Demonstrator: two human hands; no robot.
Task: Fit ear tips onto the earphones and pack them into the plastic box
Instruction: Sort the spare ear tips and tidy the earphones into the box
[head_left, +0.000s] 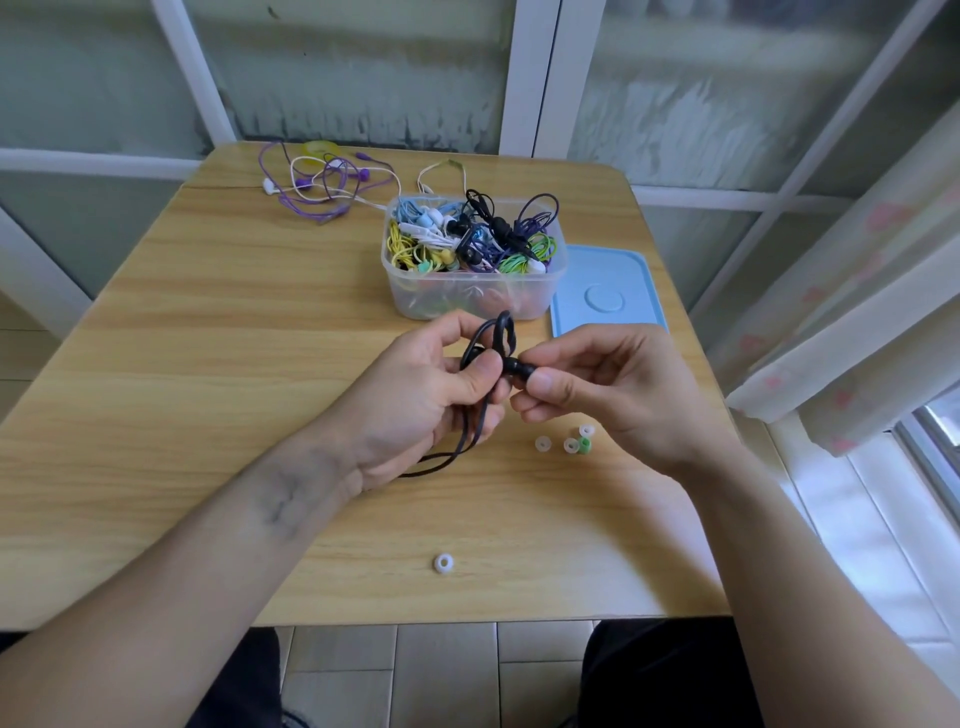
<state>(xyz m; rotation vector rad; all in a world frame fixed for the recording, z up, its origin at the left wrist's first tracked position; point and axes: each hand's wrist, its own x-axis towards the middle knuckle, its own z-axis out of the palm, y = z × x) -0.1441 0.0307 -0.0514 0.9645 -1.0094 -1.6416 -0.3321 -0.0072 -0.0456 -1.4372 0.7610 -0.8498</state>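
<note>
Both grips pinch black earphones (498, 358), left hand (431, 395) on cable, right hand (597, 384) on bud; box (470, 291) at twelve o'clock nearly full, purple set (322, 187) at eleven unpacked, tips (571, 441) loose.

The table's (208, 322) left half lies bare. The box (470, 291) and lid (605, 291) block the far right. Tangled earphones (322, 187) crowd the far edge. Ear tips (571, 441) dot the right side; one tip (443, 563) sits near the front edge.

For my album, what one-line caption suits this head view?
Both hands, left and right, hold a black earphone before a plastic box of tangled earphones.
</note>
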